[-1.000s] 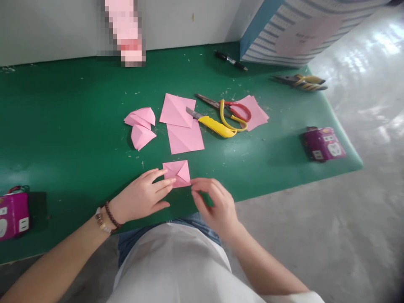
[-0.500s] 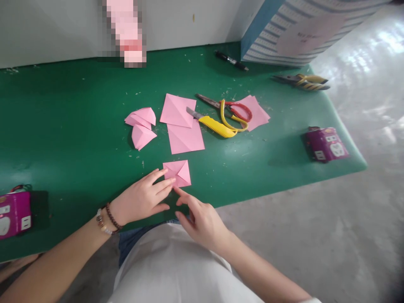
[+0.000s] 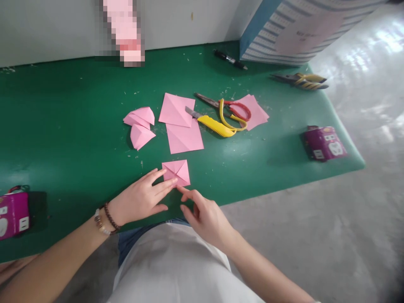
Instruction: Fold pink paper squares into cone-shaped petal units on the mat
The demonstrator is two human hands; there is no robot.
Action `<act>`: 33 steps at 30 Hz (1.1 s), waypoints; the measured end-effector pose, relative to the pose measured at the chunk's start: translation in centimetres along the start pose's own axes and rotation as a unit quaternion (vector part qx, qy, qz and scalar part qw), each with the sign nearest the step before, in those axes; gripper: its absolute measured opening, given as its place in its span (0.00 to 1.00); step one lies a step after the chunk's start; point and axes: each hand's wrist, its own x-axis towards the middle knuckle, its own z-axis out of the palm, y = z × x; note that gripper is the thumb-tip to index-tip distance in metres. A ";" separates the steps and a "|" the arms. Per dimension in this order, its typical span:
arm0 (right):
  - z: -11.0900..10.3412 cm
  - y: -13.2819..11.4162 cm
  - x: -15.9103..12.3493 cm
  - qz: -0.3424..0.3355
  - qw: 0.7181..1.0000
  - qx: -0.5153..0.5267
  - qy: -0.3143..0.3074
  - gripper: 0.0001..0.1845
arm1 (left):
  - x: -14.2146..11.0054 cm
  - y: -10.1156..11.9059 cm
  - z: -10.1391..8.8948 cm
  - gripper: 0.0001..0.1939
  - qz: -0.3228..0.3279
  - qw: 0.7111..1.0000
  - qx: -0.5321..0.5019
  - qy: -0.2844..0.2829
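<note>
**Folded pink paper square (image 3: 183, 173) near the front of a green desk (image 3: 78, 143)**

The desk's smooth, softly shining top, flecked with pale scraps, meets a light grey panel (image 3: 176, 25); glossy grey floor (image 3: 315, 227) spreads to the right. Crisp triangular flaps mark the square. The left hand (image 3: 143, 197), fingers spread, rests fingertips on it, grasping nothing; the right hand (image 3: 206, 216), loosely curled with thumb and forefinger apart, points at its near edge, gripping nothing. Beyond lie diagonally creased paper sheets (image 3: 184, 139), rounded folded pieces (image 3: 141, 134), a ridged yellow utility knife (image 3: 216, 126) and red-and-yellow-handled scissors (image 3: 247, 110).
</note>
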 end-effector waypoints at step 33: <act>-0.3 0.8 1.4 -0.163 0.974 -0.129 0.085 0.06 | -0.7 -1.0 0.8 0.33 -0.060 0.996 -0.072 0.002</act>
